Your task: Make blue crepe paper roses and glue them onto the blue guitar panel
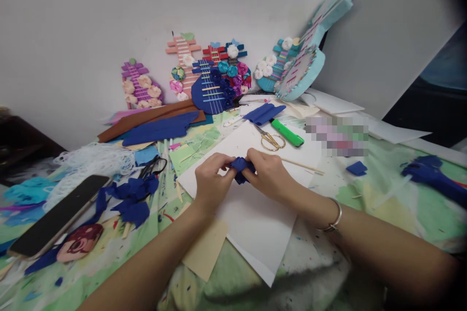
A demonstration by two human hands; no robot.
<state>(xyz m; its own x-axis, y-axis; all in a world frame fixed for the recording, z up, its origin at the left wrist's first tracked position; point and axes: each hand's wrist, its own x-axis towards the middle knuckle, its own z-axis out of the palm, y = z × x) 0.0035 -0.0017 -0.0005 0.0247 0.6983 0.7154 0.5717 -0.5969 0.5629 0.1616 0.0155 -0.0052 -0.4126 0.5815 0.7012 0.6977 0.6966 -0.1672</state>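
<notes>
A dark blue crepe-paper flower (240,165) is pinched between both my hands, above white sheets of paper (262,233). My left hand (214,175) grips its left side with thumb and fingertips. From the right, my right hand (268,172) holds it the same way, a bracelet on that wrist. Just beyond the hands lie gold-handled scissors (273,142) and a green box cutter (288,133). A thin wooden stick (302,166) rests to the right of my right hand. Folded blue crepe paper (264,113) sits farther back.
Paper guitar-like crafts with flowers, one dark blue (207,92) and one large turquoise (302,68), lean at the wall. A phone (60,216), blue scraps (133,199) and white string (95,165) lie left. A blue glue gun (434,175) lies right.
</notes>
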